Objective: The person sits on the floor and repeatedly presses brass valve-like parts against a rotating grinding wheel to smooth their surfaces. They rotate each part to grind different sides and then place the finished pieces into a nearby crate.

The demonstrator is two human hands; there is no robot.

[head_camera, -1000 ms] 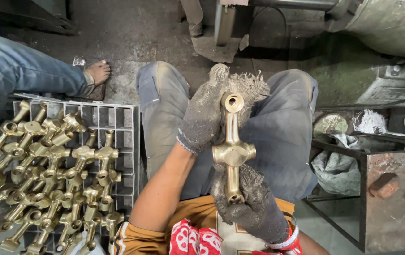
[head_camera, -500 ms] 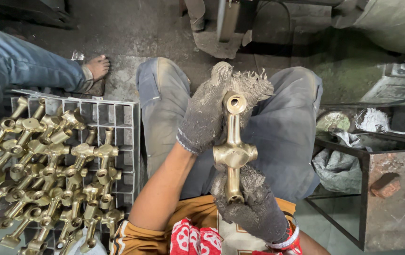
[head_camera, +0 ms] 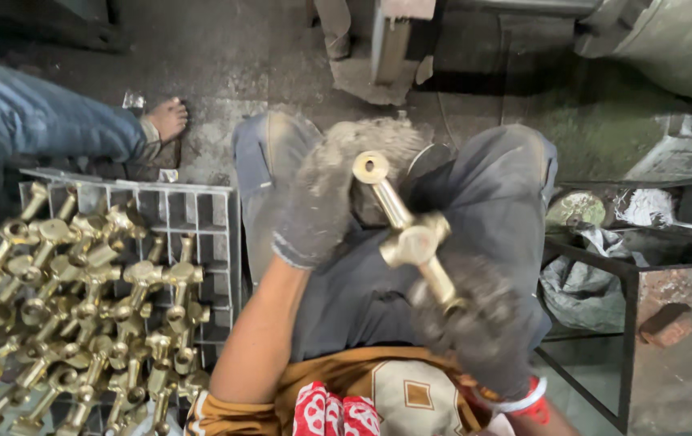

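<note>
Both of my hands wear dirty grey knitted gloves. A brass cross-shaped tap fitting (head_camera: 411, 234) is held over my lap, tilted with its open tube end up and to the left. My right hand (head_camera: 475, 323) grips its lower end. My left hand (head_camera: 322, 202) sits at the upper end, fingers curled beside the tube mouth. A grey plastic crate (head_camera: 201, 210) at my left holds several more brass fittings (head_camera: 88, 307), piled loosely.
Another person's jeans leg and bare foot (head_camera: 167, 119) rest on the concrete floor beyond the crate. A dark metal frame table (head_camera: 645, 274) stands at right with rags under it and small parts on top. Machine bases stand at the top.
The fitting has tilted from upright to leaning up-left, and my right hand has shifted right and down along it. The view moved slightly.
</note>
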